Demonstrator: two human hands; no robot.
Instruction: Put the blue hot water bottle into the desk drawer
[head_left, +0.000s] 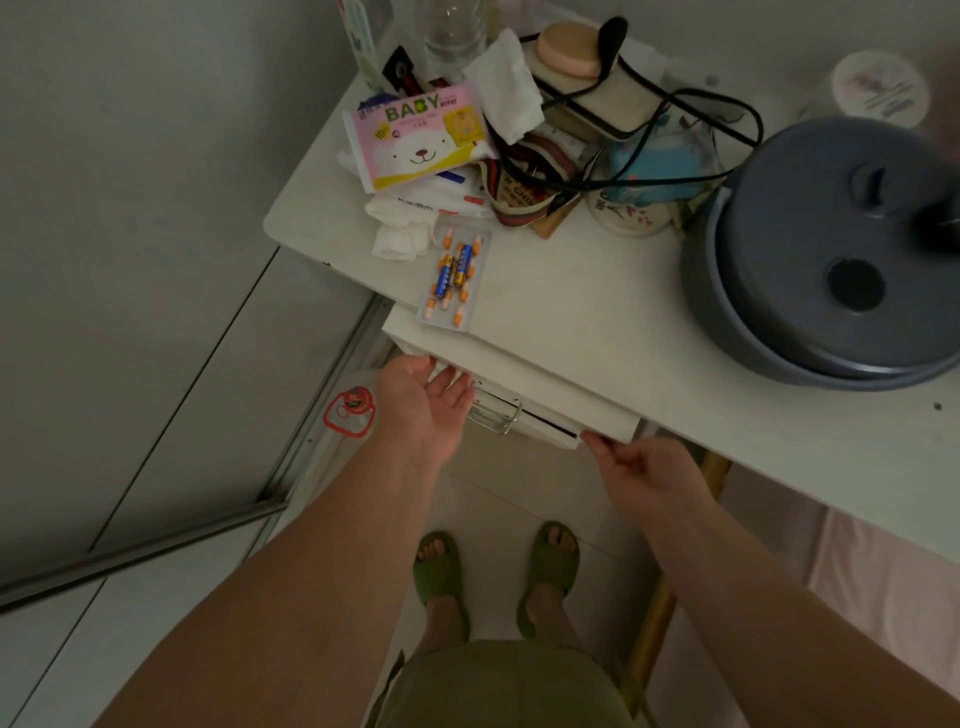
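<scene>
The blue hot water bottle (655, 167) lies at the back of the white desk (597, 306), inside a clear bag, with a black cord draped over it. Below the desk's front edge the white drawer (550, 397) stands out a little; its metal handle (494, 415) hangs free. My left hand (423, 402) is palm up at the drawer's left end, with the fingertips hooked over its top edge and hidden there. My right hand (641, 467) pinches the drawer's lower right corner. Both hands are far from the bottle.
A grey lidded pot (831, 249) fills the desk's right side. A baby wipes pack (421, 140), tissues, a blister pack with batteries (452, 275) and a flowered bowl (628, 213) crowd the back. A clear jug with a red label (353, 410) stands on the floor at the left.
</scene>
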